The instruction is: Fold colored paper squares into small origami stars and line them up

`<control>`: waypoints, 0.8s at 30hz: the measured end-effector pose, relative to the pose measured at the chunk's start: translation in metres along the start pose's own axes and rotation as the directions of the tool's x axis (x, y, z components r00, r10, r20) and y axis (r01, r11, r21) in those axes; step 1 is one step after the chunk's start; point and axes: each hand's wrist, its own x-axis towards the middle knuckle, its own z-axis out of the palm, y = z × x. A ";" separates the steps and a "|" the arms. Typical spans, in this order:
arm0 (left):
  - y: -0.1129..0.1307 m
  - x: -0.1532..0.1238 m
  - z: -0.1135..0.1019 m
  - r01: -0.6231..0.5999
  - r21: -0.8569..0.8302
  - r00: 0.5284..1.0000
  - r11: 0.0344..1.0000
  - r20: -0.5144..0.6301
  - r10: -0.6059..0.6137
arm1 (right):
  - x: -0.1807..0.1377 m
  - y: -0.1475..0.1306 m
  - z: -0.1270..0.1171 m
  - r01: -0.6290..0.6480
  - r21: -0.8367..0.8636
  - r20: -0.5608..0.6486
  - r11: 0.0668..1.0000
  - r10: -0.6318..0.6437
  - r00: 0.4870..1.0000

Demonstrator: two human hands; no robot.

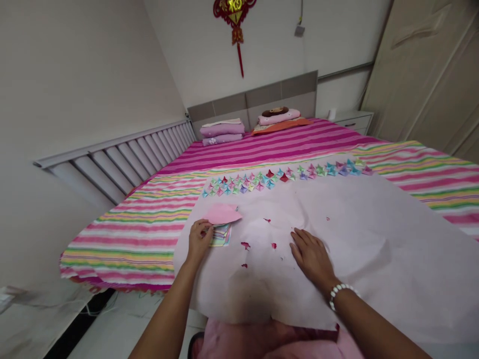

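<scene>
Between the thumb and fingers of my left hand (200, 239) is the near edge of a pink sheet of paper (223, 214), lifted and tilted over a stack of coloured paper squares (223, 235). My right hand (311, 254), with a white bead bracelet (339, 294) on the wrist, lies flat with fingers stretched on a large pale sheet (284, 209). Rows of small folded paper pieces (269, 179) in many colours run along the far side of that sheet. Small red marks or holes (245, 245) dot its surface between my hands.
The pale sheet lies on a bed with a striped cover (127, 234). A slatted rail (123, 159) borders the left side, by the wall. Folded bedding (222, 130) and a pink pillow (279, 117) rest by the headboard (258, 94). A white nightstand (355, 121) stands back right.
</scene>
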 end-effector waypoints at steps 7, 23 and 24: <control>0.002 -0.012 -0.007 0.030 -0.074 1.000 0.997 0.012 -0.029 | 0.000 0.000 -0.001 0.007 0.002 -0.012 1.000 -0.007 1.000; 0.003 -0.031 -0.006 0.042 -0.160 0.997 0.986 0.066 -0.032 | 0.000 -0.001 -0.003 -0.001 0.002 0.004 1.000 0.001 1.000; 0.005 -0.031 -0.008 0.030 -0.154 0.998 0.988 0.057 -0.022 | 0.000 -0.001 -0.003 -0.003 0.007 0.006 1.000 0.003 1.000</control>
